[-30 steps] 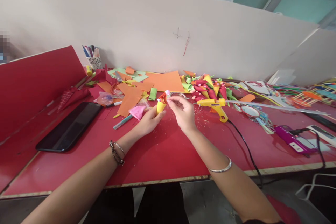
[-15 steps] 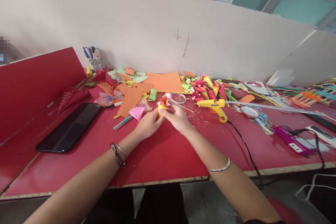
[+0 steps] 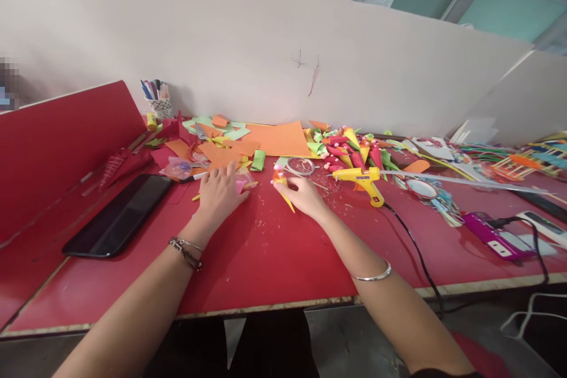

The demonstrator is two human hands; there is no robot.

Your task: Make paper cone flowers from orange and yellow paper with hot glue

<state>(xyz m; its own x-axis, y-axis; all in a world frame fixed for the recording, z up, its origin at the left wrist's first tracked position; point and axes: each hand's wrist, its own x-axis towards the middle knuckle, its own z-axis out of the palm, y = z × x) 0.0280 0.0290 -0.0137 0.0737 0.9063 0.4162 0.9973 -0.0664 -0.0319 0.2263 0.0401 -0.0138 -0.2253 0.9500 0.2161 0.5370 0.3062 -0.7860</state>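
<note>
A small yellow paper cone [image 3: 289,203] is pinched in my right hand [image 3: 307,196], its point toward me and to the right. Orange paper and pale pink balls show at its wide end. Over the scraps on the left, my left hand [image 3: 218,190] lies palm down with its fingers stretched out. Beneath and beside those fingers are a pink bundle [image 3: 241,183] in clear plastic and orange paper [image 3: 217,153]; the hand hides much of both. Right of the cone rests a yellow glue gun [image 3: 361,180]. A clear ring-shaped roll [image 3: 300,166] sits just behind my right hand.
Finished-looking coloured cones [image 3: 349,150] are heaped at the back. On the left lie a black phone [image 3: 117,215] and a pen cup [image 3: 159,107]. The glue gun's black cord [image 3: 414,248] runs over the table's front edge. A purple power strip [image 3: 494,239] is at right.
My left hand has let go of the cone and moved left onto the pink bundle and scraps. My right hand keeps the cone, now turned so its pointed end shows.
</note>
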